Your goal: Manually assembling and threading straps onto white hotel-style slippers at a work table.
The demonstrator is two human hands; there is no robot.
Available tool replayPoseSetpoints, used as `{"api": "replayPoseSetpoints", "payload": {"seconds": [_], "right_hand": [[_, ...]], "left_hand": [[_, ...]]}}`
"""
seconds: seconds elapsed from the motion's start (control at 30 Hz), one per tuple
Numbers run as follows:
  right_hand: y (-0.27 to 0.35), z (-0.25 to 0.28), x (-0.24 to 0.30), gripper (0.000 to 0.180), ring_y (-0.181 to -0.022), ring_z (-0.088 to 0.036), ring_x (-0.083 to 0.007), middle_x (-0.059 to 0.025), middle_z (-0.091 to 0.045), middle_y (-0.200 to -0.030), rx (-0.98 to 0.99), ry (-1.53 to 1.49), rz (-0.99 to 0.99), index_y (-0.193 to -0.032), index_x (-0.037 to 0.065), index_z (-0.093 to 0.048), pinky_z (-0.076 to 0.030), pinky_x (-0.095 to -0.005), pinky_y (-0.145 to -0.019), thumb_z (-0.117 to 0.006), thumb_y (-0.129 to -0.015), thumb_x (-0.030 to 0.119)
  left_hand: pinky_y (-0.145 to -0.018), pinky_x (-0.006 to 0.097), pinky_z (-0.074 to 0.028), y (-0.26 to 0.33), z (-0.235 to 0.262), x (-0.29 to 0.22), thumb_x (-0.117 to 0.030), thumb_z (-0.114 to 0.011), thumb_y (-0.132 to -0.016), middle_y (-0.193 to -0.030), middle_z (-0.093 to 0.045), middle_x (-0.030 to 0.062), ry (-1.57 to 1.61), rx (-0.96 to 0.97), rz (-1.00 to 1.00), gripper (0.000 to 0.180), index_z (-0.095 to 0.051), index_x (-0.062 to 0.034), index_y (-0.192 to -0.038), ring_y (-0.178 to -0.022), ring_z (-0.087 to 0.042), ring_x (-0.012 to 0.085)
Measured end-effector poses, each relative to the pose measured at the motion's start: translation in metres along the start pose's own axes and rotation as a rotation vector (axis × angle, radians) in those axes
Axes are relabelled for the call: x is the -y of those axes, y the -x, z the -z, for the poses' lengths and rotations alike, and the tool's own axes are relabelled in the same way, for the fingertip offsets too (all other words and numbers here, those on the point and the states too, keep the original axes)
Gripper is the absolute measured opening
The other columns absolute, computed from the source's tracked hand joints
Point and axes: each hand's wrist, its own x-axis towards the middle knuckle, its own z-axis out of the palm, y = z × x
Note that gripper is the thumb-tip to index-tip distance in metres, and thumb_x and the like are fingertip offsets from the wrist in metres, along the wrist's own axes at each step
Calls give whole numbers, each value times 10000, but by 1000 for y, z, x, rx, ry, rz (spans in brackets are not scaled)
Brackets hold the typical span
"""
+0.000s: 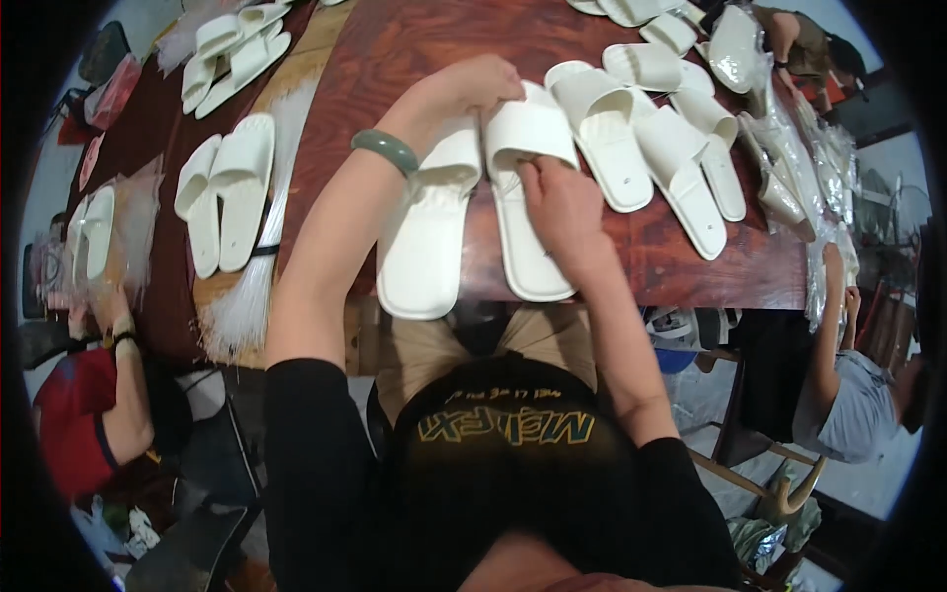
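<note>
Two white slide slippers lie side by side before me, toes pointing away. My left hand [481, 85] reaches over the toe of the left slipper [422, 252], its fingers curled down at the toe of the right slipper [518, 222]. Part of the left slipper's strap is hidden under my forearm, which wears a green bangle [386, 151]. My right hand [567, 212] is closed at the right slipper's strap, fingertips tucked into the foot opening. Both heels extend over the table's near edge.
More white slippers [681, 163] lie to the right on the reddish-brown table [710, 281]. At left are a slipper pair [242, 187] and a bundle of clear plastic strips [242, 316]. Plastic-wrapped slippers [779, 178] line the right side. Co-workers sit left and right; another person is at the far right.
</note>
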Motion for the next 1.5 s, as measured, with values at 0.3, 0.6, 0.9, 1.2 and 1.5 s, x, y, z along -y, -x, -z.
{"api": "replayPoseSetpoints", "payload": {"seconds": [0.3,0.6,0.9,1.2,1.5], "right_hand": [[-91,12,14,220,-730,-626,-195,-101,-672,-822,-11,-701,55,-971,0,-661,-470,-286,-667,-621,-847,177],[-94,-21,7,221,-693,-550,-98,-26,-588,-760,77,-1537,-173,-1020,-37,-622,-457,-210,-633,-590,-895,143],[-98,-44,-2,239,-693,-551,-72,-19,-599,-751,74,-1500,35,-1045,-34,-586,-454,-213,-641,-527,-921,162],[-88,-24,10,222,-720,-597,-148,-97,-650,-835,-117,-1002,80,-931,-21,-635,-484,-282,-678,-589,-831,172],[-98,-29,0,253,-837,-588,-116,-73,-663,-915,248,-1147,65,-1025,-22,-647,-481,-265,-753,-589,-827,125]], "left_hand": [[-464,181,-262,62,-15,1,-156,-552,-902,-671,-520,-86,318,-609,-457,152,-655,-45,-907,-539,-359,3],[-508,216,-287,71,-6,15,-175,-409,-876,-636,-387,-43,375,-735,-506,276,-599,19,-833,-554,-335,59],[-548,215,-297,67,-13,10,-149,-391,-918,-679,-364,-42,297,-578,-430,325,-512,75,-1120,-610,-336,60],[-1078,314,-233,59,-39,-1,-216,-374,-966,-1467,-212,161,3,-497,-478,583,-115,15,-1435,-1325,-250,199],[-1134,334,-55,49,-32,18,-117,-367,-921,-1485,-50,252,-442,-629,-342,644,5,103,-1399,-1392,-49,305]]}}
